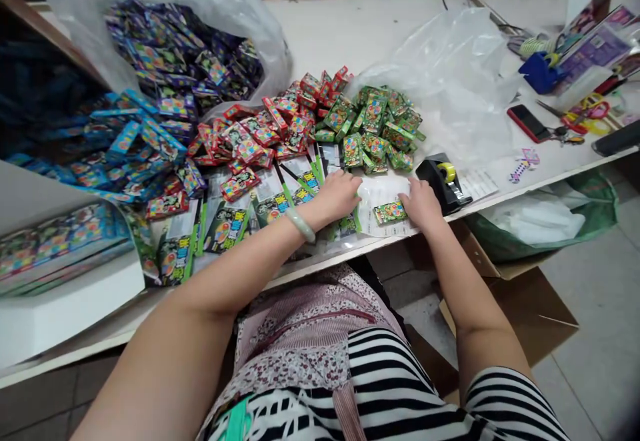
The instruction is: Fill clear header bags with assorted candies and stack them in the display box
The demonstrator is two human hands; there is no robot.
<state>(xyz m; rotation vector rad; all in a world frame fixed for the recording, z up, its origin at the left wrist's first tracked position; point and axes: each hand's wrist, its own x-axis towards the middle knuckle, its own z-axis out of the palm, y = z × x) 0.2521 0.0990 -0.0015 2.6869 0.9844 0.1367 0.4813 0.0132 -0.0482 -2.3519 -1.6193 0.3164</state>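
A small green printed box (390,212) lies flat on white paper at the table's front edge, between my two hands. My right hand (423,202) is just right of it, fingers apart, with the fingertips close to the box's right end; whether they touch is unclear. My left hand (341,194), below a pale green bangle (300,225), rests over flat printed packaging bags (227,226), its fingers slightly bent and apart, nothing visible in them. Behind my hands sits a pile of green boxes (374,121), with red boxes (260,134) heaped to its left.
A black tape dispenser (443,184) stands beside my right hand. Blue boxes (130,144) spill out at left, near a clear bag (270,41) of purple boxes (175,54). Toward the right are a loose plastic bag (450,74), a red-edged phone (529,124) and scissors (587,114).
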